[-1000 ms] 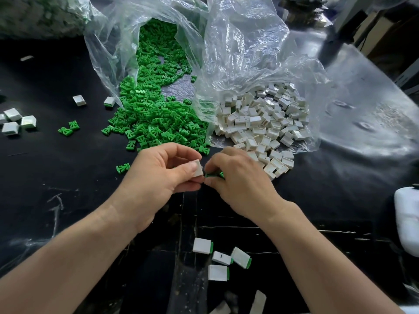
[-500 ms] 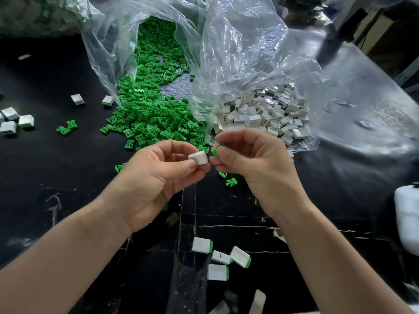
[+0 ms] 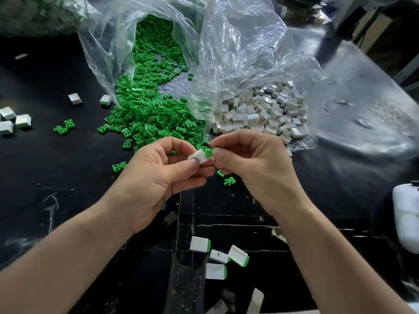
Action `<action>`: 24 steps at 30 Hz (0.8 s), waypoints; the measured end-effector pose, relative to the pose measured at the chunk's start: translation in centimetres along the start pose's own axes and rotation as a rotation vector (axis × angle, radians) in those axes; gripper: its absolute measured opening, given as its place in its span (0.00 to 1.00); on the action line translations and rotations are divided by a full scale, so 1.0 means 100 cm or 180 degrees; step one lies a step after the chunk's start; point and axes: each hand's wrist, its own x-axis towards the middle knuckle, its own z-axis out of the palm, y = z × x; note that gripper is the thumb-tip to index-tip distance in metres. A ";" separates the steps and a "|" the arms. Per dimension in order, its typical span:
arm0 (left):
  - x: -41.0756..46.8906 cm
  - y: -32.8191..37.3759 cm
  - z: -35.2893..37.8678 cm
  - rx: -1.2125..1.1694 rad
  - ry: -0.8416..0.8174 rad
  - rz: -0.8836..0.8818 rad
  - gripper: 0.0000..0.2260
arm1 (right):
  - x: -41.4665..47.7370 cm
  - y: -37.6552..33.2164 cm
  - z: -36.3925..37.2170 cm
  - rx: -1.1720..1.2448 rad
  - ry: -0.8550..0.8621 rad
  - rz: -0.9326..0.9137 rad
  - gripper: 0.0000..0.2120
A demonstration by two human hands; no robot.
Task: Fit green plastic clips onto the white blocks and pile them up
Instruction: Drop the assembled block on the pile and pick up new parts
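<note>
Holding a white block (image 3: 198, 156) in the left hand (image 3: 158, 175), pinched between thumb and curled fingers, above the black table (image 3: 56, 177) at mid-frame. Pinching a green clip (image 3: 208, 152) in the right hand (image 3: 251, 168), thumb and forefinger tips closed on it, other fingers curled below. Clip touching the block's right-hand end; seated in it or only against it, cannot tell.

Beyond the hands: heap of loose green clips (image 3: 147, 114) spilling out of a clear plastic bag (image 3: 108, 64) onto the table. Just right of it, heap of bare white blocks (image 3: 256, 114) lying partly under a second clear bag (image 3: 238, 53).

Directly below the right hand: two stray clips (image 3: 228, 181) on the table.

Near edge, between the forearms: four finished blocks (image 3: 199, 244), green showing at one end of each, lying close together in a single layer.

Far left: a few white blocks (image 3: 13, 121) bunched at the frame edge, a pair of clips (image 3: 64, 127) near them, two single blocks (image 3: 74, 98) farther back. Right edge: white container (image 3: 405, 218), partly cut off.
</note>
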 end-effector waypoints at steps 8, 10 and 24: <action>0.000 -0.005 -0.001 0.0631 0.0142 0.0190 0.09 | 0.000 0.002 0.000 -0.0508 -0.0190 -0.0104 0.10; 0.000 -0.006 -0.001 0.0735 0.0119 0.0243 0.09 | 0.000 0.002 -0.001 -0.0434 -0.0215 -0.0076 0.10; -0.004 -0.002 -0.001 0.1227 0.0009 0.0477 0.08 | -0.001 -0.001 -0.003 -0.1965 -0.0726 -0.0372 0.08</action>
